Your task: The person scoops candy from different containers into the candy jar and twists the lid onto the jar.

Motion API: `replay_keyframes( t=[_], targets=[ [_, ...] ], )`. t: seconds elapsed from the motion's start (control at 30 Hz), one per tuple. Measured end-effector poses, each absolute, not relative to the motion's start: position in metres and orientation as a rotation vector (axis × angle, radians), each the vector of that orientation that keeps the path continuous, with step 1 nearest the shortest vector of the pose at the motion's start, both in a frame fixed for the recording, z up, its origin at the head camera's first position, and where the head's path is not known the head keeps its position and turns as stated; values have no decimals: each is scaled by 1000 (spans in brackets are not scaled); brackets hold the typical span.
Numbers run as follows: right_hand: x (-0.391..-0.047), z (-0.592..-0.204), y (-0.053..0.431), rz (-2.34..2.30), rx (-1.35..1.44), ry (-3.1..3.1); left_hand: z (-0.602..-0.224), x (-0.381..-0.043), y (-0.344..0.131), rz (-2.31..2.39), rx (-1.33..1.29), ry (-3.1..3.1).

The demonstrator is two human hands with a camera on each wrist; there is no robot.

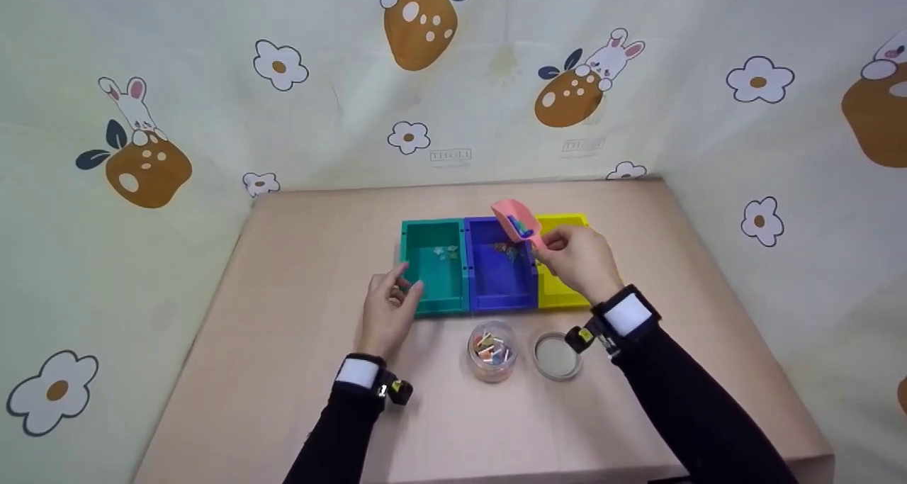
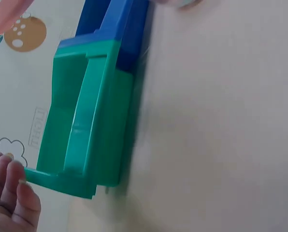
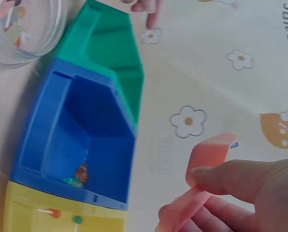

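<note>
My right hand [image 1: 582, 259] pinches the handle of a pink scoop [image 1: 506, 210] above the back of the blue bin [image 1: 502, 294]. Small blue and green pieces [image 1: 521, 227] lie in the scoop. A few brown and green pieces [image 3: 80, 175] rest on the blue bin's floor. My left hand [image 1: 388, 312] is at the left side of the green bin [image 1: 434, 233], fingers loosely bent and holding nothing; whether they touch its rim I cannot tell. Pale clear pieces [image 1: 446, 252] sit inside the green bin. The yellow bin [image 3: 28, 212] holds an orange and a green piece.
In front of the joined bins stands a clear jar [image 1: 492, 353] with mixed small colourful pieces. Its round lid [image 1: 556, 356] lies to the right. A patterned cloth wall [image 1: 340, 130] closes off the table's [image 1: 283, 342] back and sides.
</note>
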State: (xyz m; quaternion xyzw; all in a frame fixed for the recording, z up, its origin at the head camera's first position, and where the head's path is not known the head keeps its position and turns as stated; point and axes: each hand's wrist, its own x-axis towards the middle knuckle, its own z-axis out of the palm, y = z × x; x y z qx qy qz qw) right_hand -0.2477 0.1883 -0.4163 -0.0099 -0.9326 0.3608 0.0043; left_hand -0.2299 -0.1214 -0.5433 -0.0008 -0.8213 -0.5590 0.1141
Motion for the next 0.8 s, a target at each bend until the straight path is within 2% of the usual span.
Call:
replay_keyframes(
  t=[0.3,0.8],
  targets=[
    [-223,-396,199,1137,20,-2869,-552,-210,-110,-1751,-188,-2453],
    [-192,-387,216,1121,78,-2810,-573,-190,-93,-1993,-442,-2526]
  ],
)
